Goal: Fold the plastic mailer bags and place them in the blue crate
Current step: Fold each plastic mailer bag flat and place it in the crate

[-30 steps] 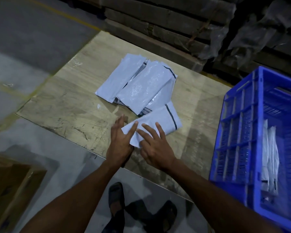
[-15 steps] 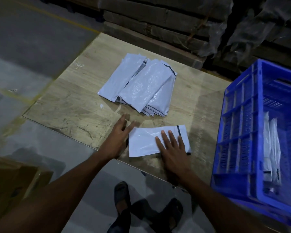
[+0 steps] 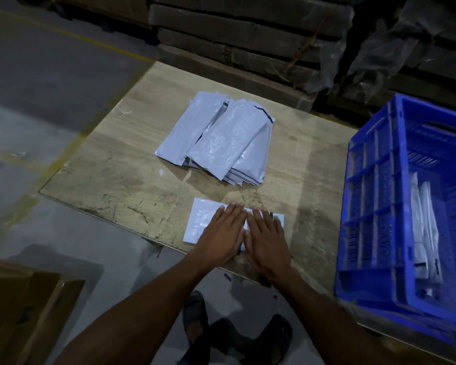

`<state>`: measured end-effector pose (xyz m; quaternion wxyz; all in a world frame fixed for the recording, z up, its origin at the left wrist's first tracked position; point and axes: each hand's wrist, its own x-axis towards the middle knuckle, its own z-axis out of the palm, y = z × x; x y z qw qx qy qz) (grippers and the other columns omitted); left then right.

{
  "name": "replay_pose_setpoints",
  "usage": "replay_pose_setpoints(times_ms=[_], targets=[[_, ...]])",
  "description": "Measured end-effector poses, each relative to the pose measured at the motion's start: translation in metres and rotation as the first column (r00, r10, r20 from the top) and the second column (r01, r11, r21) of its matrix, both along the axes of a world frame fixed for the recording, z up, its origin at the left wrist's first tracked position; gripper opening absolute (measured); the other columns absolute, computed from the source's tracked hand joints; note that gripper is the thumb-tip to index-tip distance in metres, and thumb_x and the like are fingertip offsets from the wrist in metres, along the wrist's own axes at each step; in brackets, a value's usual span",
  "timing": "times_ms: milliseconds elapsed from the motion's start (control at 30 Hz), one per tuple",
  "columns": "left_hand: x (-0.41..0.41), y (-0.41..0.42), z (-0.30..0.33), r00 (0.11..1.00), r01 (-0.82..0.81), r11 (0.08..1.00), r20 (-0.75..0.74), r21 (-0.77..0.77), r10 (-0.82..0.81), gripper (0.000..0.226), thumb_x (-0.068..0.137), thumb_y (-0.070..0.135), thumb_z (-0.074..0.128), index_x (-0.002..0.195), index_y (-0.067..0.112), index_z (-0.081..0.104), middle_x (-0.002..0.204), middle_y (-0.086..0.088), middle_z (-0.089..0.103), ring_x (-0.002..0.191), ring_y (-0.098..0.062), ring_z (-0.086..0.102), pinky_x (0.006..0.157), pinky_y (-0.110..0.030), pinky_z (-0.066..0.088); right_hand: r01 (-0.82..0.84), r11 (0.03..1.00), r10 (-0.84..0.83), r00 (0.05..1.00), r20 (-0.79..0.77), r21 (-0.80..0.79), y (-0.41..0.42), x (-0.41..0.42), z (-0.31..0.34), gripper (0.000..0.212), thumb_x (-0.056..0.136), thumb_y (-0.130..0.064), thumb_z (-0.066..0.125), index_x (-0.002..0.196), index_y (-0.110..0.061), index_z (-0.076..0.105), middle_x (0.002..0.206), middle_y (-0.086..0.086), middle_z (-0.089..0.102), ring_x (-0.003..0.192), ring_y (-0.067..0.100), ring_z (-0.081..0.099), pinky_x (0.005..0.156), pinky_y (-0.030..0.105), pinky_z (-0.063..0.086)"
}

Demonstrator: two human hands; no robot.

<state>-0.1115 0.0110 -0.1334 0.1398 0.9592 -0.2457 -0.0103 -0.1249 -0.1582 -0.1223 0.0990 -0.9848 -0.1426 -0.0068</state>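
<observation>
One white mailer bag (image 3: pixel 202 222) flat near the front edge of the wooden board (image 3: pixel 111 177). Left hand (image 3: pixel 223 233) and right hand (image 3: pixel 267 239) side by side on it, palms down, fingers straight, pressing rather than gripping. Behind, well apart, a loose stack of bags (image 3: pixel 221 138). At the right, the blue crate (image 3: pixel 374 206), with a few white bags (image 3: pixel 424 227) standing upright inside. Cardboard box (image 3: pixel 24 306) at lower left.
</observation>
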Motion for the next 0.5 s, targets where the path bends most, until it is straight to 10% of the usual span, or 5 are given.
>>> replay_pose_setpoints(times_ms=[500], targets=[[-0.004, -0.005, -0.013, 0.992, -0.119, 0.985, 0.058, 0.126, 0.112, 0.061, 0.106, 0.038, 0.023, 0.158, 0.012, 0.040, 0.168, -0.006, 0.029, 0.157, -0.025, 0.024, 0.124, -0.052, 0.026, 0.003, 1.000, -0.003, 1.000, -0.013, -0.001, -0.007, -0.002, -0.015, 0.056, 0.105, -0.038, 0.031, 0.158, -0.019, 0.029, 0.167, -0.003, 0.020, 0.156, 0.020, 0.007, 0.123, 0.051, 0.016]])
